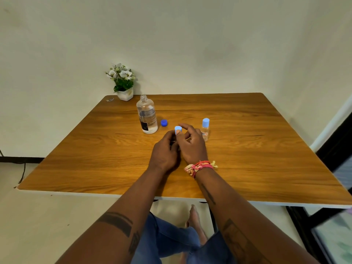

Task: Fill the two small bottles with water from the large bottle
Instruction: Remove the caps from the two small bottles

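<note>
Nearest the camera, 2 bare forearms reach forward over the near edge of the wooden tabletop (247, 149). A woven red and cream wristband (200, 166) sits on the right wrist.

The left hand (163, 151) and right hand (192, 143) meet at the middle of the tabletop. The left grip is wrapped around the body of 1 small bottle (176, 143), which is almost fully hidden behind the fingers. The right grip is pinched on that bottle's light blue cap (178, 129), thumb on the near side and forefinger curled over the far side. Whether the cap is seated on the neck cannot be told. The water level in this bottle is hidden.

Just right of the grip, the second small bottle (205, 130) stands upright with its light blue cap on, apart from the hand.

Just beyond the grip and left of it, a dark blue cap (164, 123) lies loose on the tabletop.

Further left of the grip, the large bottle (146, 115) stands upright and uncapped, clear, with a label on its side.

At the far left corner, well apart from the grip, stands a potted plant (122, 82) with white flowers.
</note>
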The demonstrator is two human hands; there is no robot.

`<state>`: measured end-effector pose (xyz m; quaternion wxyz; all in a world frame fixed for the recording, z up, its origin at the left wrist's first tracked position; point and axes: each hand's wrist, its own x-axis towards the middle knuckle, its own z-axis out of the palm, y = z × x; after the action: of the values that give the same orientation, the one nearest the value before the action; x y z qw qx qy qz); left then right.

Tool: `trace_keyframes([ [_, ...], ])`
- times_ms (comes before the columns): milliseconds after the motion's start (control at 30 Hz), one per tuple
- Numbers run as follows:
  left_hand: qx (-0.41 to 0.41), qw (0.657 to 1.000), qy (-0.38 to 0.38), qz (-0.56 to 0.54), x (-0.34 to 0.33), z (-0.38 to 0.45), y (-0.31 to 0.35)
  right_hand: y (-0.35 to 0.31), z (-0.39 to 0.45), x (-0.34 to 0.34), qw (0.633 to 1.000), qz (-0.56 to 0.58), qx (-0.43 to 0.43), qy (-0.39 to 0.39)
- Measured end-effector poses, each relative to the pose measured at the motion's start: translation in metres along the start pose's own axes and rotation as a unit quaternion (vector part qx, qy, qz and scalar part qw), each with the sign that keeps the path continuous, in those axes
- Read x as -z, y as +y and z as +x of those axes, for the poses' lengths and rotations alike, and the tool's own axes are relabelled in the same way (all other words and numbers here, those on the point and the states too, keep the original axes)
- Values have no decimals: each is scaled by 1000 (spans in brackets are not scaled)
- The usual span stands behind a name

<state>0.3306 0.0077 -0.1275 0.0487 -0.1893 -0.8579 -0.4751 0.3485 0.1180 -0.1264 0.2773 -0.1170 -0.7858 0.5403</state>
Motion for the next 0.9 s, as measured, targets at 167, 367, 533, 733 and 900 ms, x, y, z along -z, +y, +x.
trace_keyframes([
  [167, 8, 1000, 3, 0, 1, -1, 1, 1, 1, -1, 1000, -14, 5, 2],
  [367, 2, 1000, -1, -1, 1, 0, 1, -1, 0, -1, 1000, -5, 2, 3],
  [533, -11, 1000, 8, -3, -1, -1, -1, 3, 1, 0, 1000, -17, -3, 0],
  [733, -8, 999, 34, 9, -2, -1, -2, 2, 0, 3, 998, 42, -8, 48],
  [900, 29, 993, 112, 12, 0, -2, -1, 8, 1, -2, 995, -81, -28, 49],
])
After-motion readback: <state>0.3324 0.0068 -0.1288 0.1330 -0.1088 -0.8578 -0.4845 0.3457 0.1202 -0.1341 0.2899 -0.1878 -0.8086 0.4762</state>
